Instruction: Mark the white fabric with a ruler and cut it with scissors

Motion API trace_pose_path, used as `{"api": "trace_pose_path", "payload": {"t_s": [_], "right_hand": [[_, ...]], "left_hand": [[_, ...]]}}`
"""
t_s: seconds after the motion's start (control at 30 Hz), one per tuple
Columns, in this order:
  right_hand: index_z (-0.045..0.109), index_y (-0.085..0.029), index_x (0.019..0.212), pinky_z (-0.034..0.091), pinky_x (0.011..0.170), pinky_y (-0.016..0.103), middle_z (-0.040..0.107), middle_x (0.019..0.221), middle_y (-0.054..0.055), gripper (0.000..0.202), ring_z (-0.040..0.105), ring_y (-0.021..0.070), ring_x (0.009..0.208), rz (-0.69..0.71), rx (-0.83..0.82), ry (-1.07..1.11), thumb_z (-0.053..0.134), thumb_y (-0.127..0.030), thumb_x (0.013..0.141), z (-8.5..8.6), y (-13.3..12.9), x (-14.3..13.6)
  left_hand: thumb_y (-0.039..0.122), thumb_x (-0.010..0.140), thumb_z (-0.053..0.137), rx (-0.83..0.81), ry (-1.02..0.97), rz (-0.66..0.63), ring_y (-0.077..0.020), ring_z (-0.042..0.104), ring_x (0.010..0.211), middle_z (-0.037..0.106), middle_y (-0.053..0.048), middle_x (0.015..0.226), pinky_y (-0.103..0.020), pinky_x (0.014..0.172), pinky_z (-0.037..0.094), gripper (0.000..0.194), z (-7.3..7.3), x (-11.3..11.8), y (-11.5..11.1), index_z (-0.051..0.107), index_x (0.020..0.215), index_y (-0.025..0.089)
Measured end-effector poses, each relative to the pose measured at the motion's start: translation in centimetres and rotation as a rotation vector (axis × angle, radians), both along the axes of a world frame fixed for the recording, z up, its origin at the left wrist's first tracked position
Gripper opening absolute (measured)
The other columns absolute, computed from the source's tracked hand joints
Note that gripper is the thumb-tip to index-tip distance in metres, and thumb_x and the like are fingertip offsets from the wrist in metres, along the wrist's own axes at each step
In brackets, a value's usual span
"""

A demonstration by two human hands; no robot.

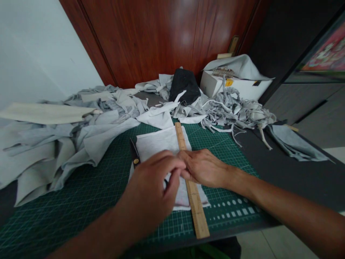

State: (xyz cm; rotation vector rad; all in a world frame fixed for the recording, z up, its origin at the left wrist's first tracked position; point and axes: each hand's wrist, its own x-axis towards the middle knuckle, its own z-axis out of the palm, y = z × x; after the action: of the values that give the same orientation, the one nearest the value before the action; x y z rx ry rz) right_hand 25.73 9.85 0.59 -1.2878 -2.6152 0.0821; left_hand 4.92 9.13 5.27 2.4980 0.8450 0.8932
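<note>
A piece of pale grey cloth (156, 140) lies on the green cutting mat (229, 144), with a wooden ruler (198, 212) lengthwise across its right part. My left hand (153, 183) is over the cloth, thumb and forefinger pinched together at the ruler's left edge. My right hand (205, 167) lies over the ruler with its fingers curled in, touching the left fingertips. What either hand holds, if anything, is hidden. Black scissors (136, 158) lie at the cloth's left edge, blades pointing away; my left hand covers most of their handles.
A large heap of grey cloth (88, 140) covers the left side. Behind the mat are a black cloth bag (184, 86), tangled grey strips (229, 108) and a white box (239, 88). Folded grey cloth (296, 142) lies at right, near the table's edge.
</note>
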Motion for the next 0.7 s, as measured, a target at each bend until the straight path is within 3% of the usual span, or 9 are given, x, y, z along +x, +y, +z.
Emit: {"api": "trace_pose_path", "payload": {"t_s": [0.1, 0.2, 0.3, 0.5, 0.7], "right_hand": [[0.059, -0.010, 0.119, 0.043, 0.064, 0.035, 0.076, 0.101, 0.012, 0.028, 0.070, 0.0230, 0.079, -0.015, 0.011, -0.011, 0.051, -0.035, 0.108, -0.1, 0.0, -0.2], [0.060, -0.009, 0.121, 0.044, 0.063, 0.035, 0.077, 0.102, 0.013, 0.030, 0.071, 0.0243, 0.081, -0.035, 0.023, -0.039, 0.052, -0.034, 0.107, 0.0, 0.0, -0.5], [0.060, -0.011, 0.117, 0.045, 0.063, 0.034, 0.077, 0.101, 0.012, 0.027, 0.072, 0.0242, 0.082, -0.036, 0.035, -0.049, 0.052, -0.035, 0.108, 0.1, -0.2, -0.5], [0.059, -0.011, 0.122, 0.052, 0.067, 0.035, 0.077, 0.116, 0.015, 0.029, 0.074, 0.0250, 0.088, -0.017, 0.029, -0.045, 0.052, -0.036, 0.109, 0.2, -0.2, -0.6], [0.061, -0.009, 0.124, 0.055, 0.068, 0.037, 0.076, 0.120, 0.019, 0.032, 0.075, 0.0282, 0.092, 0.014, 0.034, -0.049, 0.053, -0.036, 0.109, 0.6, 0.0, -0.8]], "left_hand": [[0.006, 0.092, 0.059, 0.081, 0.024, 0.020, -0.0177, 0.072, 0.087, 0.077, -0.002, 0.093, -0.033, 0.087, 0.057, 0.019, 0.2, 2.0, 4.7, 0.073, 0.094, 0.018], [0.006, 0.091, 0.060, 0.117, 0.128, -0.068, -0.0234, 0.074, 0.105, 0.079, -0.010, 0.110, -0.040, 0.099, 0.058, 0.022, -0.9, 3.9, 8.9, 0.075, 0.104, 0.014], [0.014, 0.092, 0.068, 0.113, 0.216, -0.079, -0.0300, 0.069, 0.126, 0.074, -0.018, 0.130, -0.048, 0.112, 0.053, 0.026, -2.3, 4.5, 11.4, 0.075, 0.117, 0.010], [0.030, 0.088, 0.081, 0.096, 0.247, -0.121, -0.0327, 0.065, 0.134, 0.068, -0.019, 0.142, -0.050, 0.118, 0.051, 0.040, -3.9, 3.4, 12.5, 0.075, 0.123, 0.013], [0.031, 0.084, 0.084, 0.066, 0.192, -0.158, -0.0323, 0.063, 0.136, 0.069, -0.019, 0.141, -0.052, 0.119, 0.049, 0.055, -4.4, 2.9, 13.0, 0.070, 0.133, 0.014]]}}
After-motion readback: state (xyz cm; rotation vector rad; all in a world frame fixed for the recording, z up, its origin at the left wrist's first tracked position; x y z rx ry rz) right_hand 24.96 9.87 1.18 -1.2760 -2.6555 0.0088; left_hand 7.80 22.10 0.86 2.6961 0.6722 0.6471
